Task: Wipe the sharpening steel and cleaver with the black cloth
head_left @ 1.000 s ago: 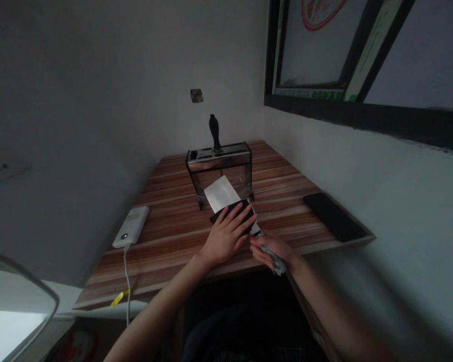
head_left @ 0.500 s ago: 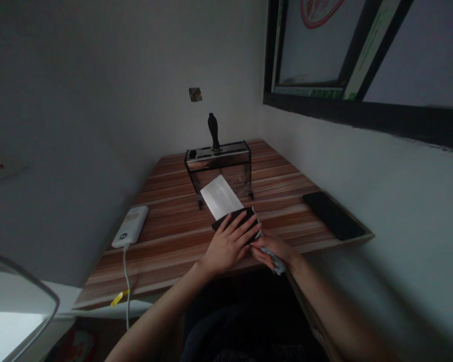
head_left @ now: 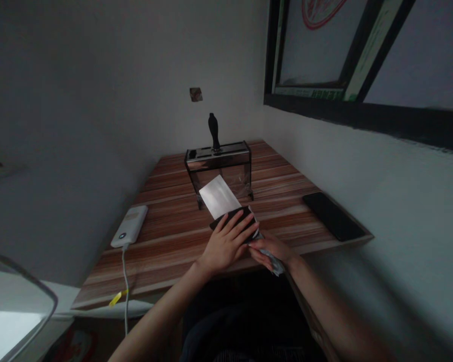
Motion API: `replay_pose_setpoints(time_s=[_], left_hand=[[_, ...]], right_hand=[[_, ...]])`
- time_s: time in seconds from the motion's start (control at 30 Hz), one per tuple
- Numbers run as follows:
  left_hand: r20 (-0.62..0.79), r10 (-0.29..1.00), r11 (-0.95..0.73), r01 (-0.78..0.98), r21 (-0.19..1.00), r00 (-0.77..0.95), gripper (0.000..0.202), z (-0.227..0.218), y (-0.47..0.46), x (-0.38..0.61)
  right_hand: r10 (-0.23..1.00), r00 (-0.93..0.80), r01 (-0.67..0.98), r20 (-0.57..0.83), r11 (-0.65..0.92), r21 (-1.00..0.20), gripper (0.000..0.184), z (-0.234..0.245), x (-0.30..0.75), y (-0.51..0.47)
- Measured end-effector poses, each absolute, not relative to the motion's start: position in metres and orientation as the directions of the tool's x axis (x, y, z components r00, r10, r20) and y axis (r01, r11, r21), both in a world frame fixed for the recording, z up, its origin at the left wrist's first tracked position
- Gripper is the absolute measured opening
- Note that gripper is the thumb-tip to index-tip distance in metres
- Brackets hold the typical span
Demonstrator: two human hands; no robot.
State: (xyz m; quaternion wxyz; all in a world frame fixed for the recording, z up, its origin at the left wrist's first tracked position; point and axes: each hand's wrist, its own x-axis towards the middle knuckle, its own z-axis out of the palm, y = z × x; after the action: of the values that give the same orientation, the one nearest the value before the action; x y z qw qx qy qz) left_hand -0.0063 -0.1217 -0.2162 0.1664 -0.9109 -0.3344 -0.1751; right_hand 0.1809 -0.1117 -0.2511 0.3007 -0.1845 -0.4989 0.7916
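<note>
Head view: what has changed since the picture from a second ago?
The left hand and the black piece under it have shifted slightly toward the right hand; more of the pale flat piece shows, its far end slightly further left. Nothing was visibly let go. Unchanged: the right hand's grip on the crumpled wrapping, the stand, phone and white device.

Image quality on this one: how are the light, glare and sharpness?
Head view: dim overall, brightest at lower left; head view: a soft sheen on the pale flat piece; head view: right forearm blurred toward the bottom edge, green lettering too soft to read.
</note>
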Motion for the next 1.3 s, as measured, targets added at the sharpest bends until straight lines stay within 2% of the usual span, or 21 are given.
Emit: replay_pose_setpoints(time_s=[0.07, 0.27, 0.73, 0.93, 1.3], left_hand=[[0.440, 0.566, -0.714, 0.681, -0.163, 0.697, 0.055, -0.214, -0.120, -0.006], [0.487, 0.615, -0.663, 0.741, -0.106, 0.620, 0.057, -0.204, -0.106, -0.011], [0.604, 0.664, -0.570, 0.821, 0.027, 0.441, 0.052, -0.175, -0.046, -0.038], [0.620, 0.642, -0.568, 0.823, -0.009, 0.451, 0.053, -0.177, -0.053, -0.035], [0.517, 0.623, -0.655, 0.753, -0.065, 0.587, 0.054, -0.196, -0.094, -0.013]], right_hand=[[0.654, -0.756, -0.295, 0.017, -0.319, -0.901, 0.039, -0.249, 0.181, -0.112], [0.659, -0.752, -0.317, -0.010, -0.376, -0.871, 0.020, -0.245, 0.181, -0.114], [0.642, -0.767, -0.317, -0.005, -0.385, -0.866, 0.021, -0.242, 0.181, -0.114], [0.635, -0.773, -0.326, 0.007, -0.387, -0.862, 0.023, -0.244, 0.182, -0.114], [0.646, -0.763, -0.341, -0.001, -0.403, -0.849, 0.022, -0.240, 0.182, -0.115]])
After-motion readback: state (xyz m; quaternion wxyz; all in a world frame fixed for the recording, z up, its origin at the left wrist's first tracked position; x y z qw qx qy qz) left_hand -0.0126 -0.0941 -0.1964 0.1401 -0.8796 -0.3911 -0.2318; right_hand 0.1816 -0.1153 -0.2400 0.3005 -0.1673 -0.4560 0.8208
